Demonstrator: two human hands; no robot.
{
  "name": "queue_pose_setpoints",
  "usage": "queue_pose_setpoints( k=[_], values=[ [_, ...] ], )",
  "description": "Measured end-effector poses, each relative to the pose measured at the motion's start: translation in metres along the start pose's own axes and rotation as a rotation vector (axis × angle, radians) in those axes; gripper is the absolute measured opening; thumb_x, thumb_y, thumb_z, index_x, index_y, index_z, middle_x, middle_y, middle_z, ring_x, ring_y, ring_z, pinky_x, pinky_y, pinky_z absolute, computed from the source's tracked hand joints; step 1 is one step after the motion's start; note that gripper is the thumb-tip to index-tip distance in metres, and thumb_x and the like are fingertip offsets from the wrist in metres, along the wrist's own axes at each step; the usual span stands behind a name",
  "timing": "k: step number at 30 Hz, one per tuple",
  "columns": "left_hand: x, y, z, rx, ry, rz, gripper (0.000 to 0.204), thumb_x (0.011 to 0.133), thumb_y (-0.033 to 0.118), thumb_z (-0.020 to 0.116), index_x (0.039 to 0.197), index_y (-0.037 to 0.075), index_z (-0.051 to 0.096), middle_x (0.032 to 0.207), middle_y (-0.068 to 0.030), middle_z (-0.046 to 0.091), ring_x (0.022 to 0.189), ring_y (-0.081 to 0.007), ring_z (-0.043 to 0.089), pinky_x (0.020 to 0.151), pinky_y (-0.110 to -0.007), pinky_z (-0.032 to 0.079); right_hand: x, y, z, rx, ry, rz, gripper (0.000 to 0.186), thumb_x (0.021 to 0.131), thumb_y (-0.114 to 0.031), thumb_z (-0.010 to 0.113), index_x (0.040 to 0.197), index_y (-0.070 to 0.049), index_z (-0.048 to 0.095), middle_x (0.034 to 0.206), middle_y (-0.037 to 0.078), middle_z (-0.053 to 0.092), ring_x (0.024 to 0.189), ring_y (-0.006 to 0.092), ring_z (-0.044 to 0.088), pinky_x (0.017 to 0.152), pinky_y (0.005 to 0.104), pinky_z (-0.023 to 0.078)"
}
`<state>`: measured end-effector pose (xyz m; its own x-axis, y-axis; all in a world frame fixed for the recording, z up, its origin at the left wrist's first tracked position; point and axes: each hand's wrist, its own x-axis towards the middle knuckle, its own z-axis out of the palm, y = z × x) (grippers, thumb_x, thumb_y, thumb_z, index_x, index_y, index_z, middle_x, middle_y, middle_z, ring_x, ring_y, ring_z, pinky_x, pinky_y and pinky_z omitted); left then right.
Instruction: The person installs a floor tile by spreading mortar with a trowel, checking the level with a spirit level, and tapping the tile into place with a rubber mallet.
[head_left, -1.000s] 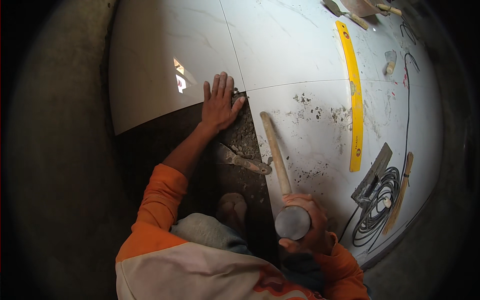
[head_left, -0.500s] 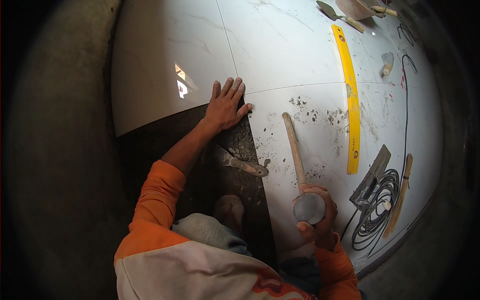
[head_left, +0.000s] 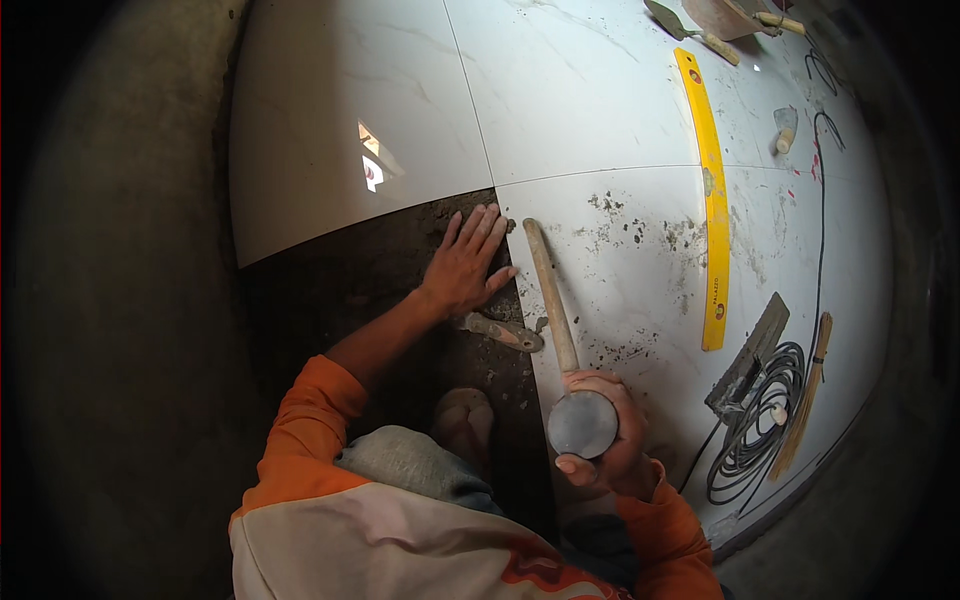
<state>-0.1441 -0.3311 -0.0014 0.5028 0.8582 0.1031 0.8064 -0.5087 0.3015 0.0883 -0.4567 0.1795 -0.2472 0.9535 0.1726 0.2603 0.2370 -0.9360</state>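
My left hand (head_left: 466, 262) lies palm down with fingers spread over the dark mortar bed (head_left: 370, 270), close to the corner where the white floor tiles (head_left: 570, 130) meet. Below it, a putty knife or scraper with a worn handle (head_left: 505, 332) rests on the mortar, its blade end partly hidden by my arm. In my right hand (head_left: 620, 430) is a mallet (head_left: 583, 424), gripped near its round grey head. Its wooden handle points away from me above the right-hand tile.
A yellow spirit level (head_left: 712, 220) lies on the tiles at right. Beyond are a trowel (head_left: 690, 32) and a small scraper (head_left: 785, 132). Nearer right lie a notched trowel (head_left: 750, 355), coiled cable (head_left: 750, 440) and a straw brush (head_left: 803, 395). Mortar crumbs dot the tile.
My left hand has come back from the tile corner onto the mortar bed, toward me. The mallet in my right hand has shifted left, its handle end nearer the tile's edge.
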Motion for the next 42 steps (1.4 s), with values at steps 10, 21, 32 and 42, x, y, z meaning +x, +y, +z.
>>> queue_pose_setpoints(
  k=[10,21,32,42],
  values=[
    [-0.023,-0.055,-0.029,-0.032,0.214,-0.225,0.051,0.099,0.029,0.048,0.144,0.007,0.044,0.156,-0.0156,0.033,0.147,-0.036,0.024,0.119,-0.054,0.015,0.049,-0.041,0.024,0.146,-0.034,-0.027,0.068,0.07,-0.043,0.083,0.109,0.007,0.059,0.103,0.022,0.066,0.092,0.0306,0.069,0.08,0.0362,0.057],
    [0.014,-0.071,-0.008,0.142,0.094,-0.132,0.049,0.1,0.025,0.045,0.147,0.013,0.04,0.156,-0.0089,0.036,0.146,-0.0305,0.027,0.12,-0.052,0.015,0.067,-0.026,0.035,0.114,-0.074,0.086,0.064,0.068,-0.037,0.083,0.11,0.006,0.06,0.103,0.022,0.066,0.092,0.033,0.069,0.08,0.0391,0.056],
    [0.016,-0.076,-0.002,0.059,0.199,-0.206,0.046,0.099,0.019,0.048,0.144,0.01,0.045,0.154,-0.0092,0.039,0.144,-0.0303,0.032,0.119,-0.052,0.018,0.067,0.0,0.068,-0.06,-0.043,-0.012,0.068,0.068,-0.035,0.087,0.114,0.005,0.057,0.102,0.02,0.064,0.087,0.0341,0.068,0.074,0.0405,0.057],
    [0.021,-0.076,0.0,0.007,0.241,-0.224,0.046,0.099,0.015,0.046,0.145,0.009,0.042,0.151,-0.0112,0.043,0.144,-0.0309,0.033,0.119,-0.051,0.019,0.066,-0.007,0.083,-0.001,-0.012,0.061,0.063,0.071,-0.038,0.084,0.109,0.005,0.059,0.096,0.02,0.064,0.085,0.0363,0.068,0.072,0.0404,0.057]
  ],
)
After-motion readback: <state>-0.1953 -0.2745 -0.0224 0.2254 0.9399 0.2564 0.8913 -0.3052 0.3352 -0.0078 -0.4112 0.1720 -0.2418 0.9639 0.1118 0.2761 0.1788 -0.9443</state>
